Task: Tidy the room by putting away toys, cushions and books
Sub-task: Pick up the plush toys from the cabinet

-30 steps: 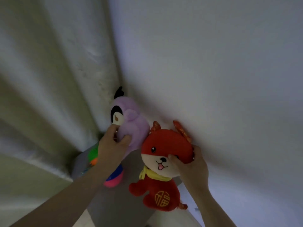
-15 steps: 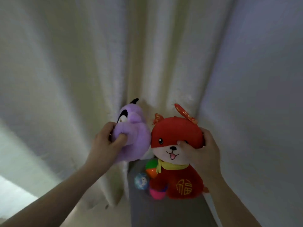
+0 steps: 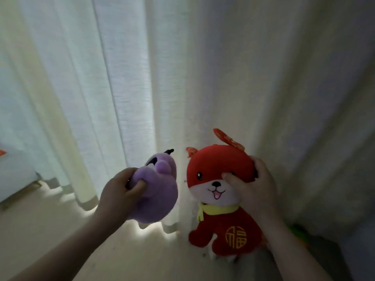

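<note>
While both arms are stretching out toward the pale curtain [image 3: 182, 78], the left hand [image 3: 119, 191] is gripping the purple plush toy [image 3: 156, 191], with the thumb digging into its soft side and the fingers curling round the far side, so the body is bulging out to the right of the fist. It is being held up in the air in front of the curtain folds, above the floor [image 3: 132, 258] near the hem. Just beside it, with a sliver of curtain showing between the two, the right hand [image 3: 253, 191] is clutching the red plush dog [image 3: 219, 179] by the head, thumb pressing across the face and fingers wrapping round the back. The dog is hanging upright and facing the camera, wearing a yellow scarf [image 3: 219, 209] and a gold character [image 3: 236, 237] on its belly; whether its feet are touching the floor, I cannot tell. Something green [image 3: 298, 232] is peeking out, blurred, behind the right forearm. Over at the floor's left edge, pale furniture [image 3: 14, 179] is standing.
</note>
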Demonstrator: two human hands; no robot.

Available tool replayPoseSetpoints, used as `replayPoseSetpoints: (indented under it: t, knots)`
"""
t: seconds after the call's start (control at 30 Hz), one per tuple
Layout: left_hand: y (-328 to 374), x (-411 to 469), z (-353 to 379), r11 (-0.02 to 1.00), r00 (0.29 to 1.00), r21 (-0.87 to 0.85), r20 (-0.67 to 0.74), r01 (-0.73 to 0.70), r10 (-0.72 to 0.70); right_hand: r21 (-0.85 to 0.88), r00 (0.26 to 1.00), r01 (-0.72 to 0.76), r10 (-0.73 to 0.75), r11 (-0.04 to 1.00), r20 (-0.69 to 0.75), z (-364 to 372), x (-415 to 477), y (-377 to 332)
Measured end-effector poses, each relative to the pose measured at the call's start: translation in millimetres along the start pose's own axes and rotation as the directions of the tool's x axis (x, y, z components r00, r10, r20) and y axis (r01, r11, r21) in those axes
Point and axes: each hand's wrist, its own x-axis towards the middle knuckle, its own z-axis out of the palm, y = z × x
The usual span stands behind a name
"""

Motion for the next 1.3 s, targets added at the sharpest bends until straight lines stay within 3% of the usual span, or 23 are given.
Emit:
replayPoseSetpoints:
  t: [0.27,0.53,0.67,1.0,1.3]
  knots:
    - [-70.3,-61.5,-189.0,0.994,0.957,0.055,-0.281,0.098,-0.079,0.150,0.963,0.120,-0.152,0.981,0.225,158.4,-73.0,-108.4]
    - [-122.3,-87.6,-292.4,0.966,0.862,-0.012,-0.449,0.258,-0.236,0.234,0.878,0.195,-0.275,0.953,0.391,272.3,-108.2,-184.5]
    - [-145.7,-79.4,-333.8,0.962,0.814,0.005,-0.533,0.274,-0.230,0.282,0.829,0.229,-0.339,0.932,0.445,336.5,-108.2,-214.5]
    - [-212.6,-48.4,-420.4,0.916,0.657,-0.002,-0.697,0.400,-0.288,0.398,0.693,0.231,-0.438,0.888,0.573,499.6,-105.5,-277.4]
    - [-288.5,-61.7,-504.2,0.870,0.444,-0.176,-0.803,0.460,-0.397,0.467,0.518,0.221,-0.509,0.856,0.687,636.6,-155.4,-327.3]
